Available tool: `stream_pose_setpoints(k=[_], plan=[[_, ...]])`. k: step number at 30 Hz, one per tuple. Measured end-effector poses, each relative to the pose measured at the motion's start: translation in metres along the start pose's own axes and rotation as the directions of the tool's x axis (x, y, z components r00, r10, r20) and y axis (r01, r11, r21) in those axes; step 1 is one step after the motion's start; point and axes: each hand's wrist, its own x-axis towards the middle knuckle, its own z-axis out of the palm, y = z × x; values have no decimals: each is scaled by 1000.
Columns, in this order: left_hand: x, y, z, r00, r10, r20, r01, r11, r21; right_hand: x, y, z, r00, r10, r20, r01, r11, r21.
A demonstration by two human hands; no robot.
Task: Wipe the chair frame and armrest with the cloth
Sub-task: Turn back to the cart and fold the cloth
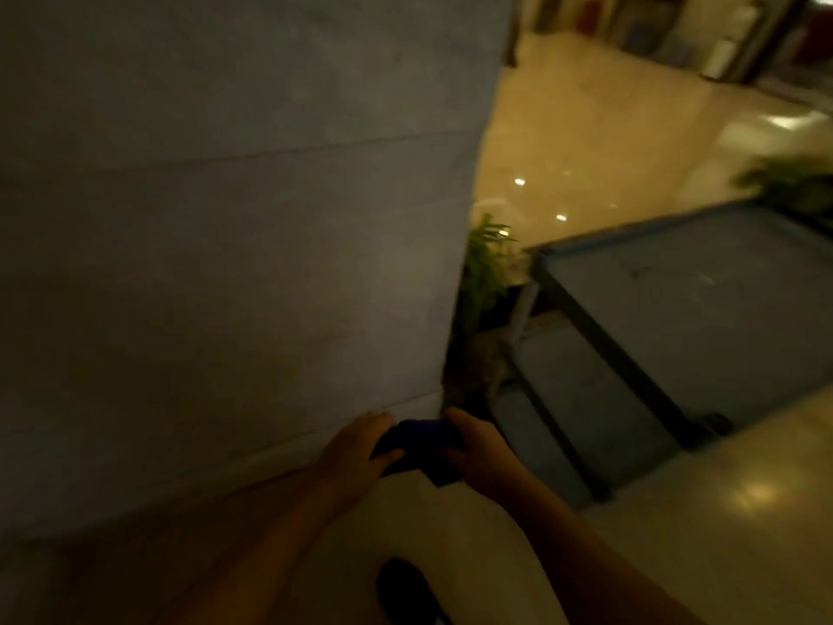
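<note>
Holding a dark blue cloth [417, 444] between them, both hands sit low in the centre of the frame, close against the foot of a large grey pillar [234, 245] that fills the left half.

Head view: the left hand [356, 453] has its fingers curled over the cloth's left edge; the right hand [478, 453] closes on the right edge, a corner of fabric hanging below it. The cloth lies bunched, its long axis roughly left to right across the gap between the hands. It looks dark, matte and crumpled; motion blur and dim light hide any weave or dampness.

No chair frame or armrest can be identified with certainty. The nearest candidate is a grey-blue framed structure [676, 318] in the right half of the frame, up and to the right of the fingers, its rails running diagonally from upper left to lower right. What it is cannot be told. The right hand lies nearer to it.

Judgement: wiping has not begun; the cloth is being gathered or folded. A potted plant [484, 263] stands between pillar and structure. Glossy floor [608, 142] lies beyond.
</note>
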Motion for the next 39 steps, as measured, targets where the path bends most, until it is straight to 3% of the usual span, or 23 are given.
stream_pose_setpoints(k=[3, 9, 17, 23, 30, 35, 39], plan=[[19, 47, 28, 979, 189, 76, -191, 981, 21, -47, 28, -35, 987, 90, -137, -89, 996, 14], [67, 139, 88, 885, 417, 207, -433, 900, 39, -116, 86, -106, 917, 207, -341, -199, 978, 59], [150, 264, 173, 770, 568, 291, -602, 798, 34, -160, 191, -215, 805, 340, -486, -288, 940, 181], [205, 317, 206, 751, 589, 297, -623, 782, 23, -157, 235, -277, 775, 379, -505, -308, 925, 221], [267, 329, 242, 762, 562, 322, -587, 809, -22, -122, 277, -323, 779, 410, -474, -368, 911, 184], [321, 326, 264, 755, 560, 341, -574, 816, -69, -81, 302, -356, 797, 466, -384, -447, 883, 143], [341, 314, 282, 793, 474, 382, -463, 877, -126, -48, 320, -369, 834, 482, -268, -498, 867, 10]])
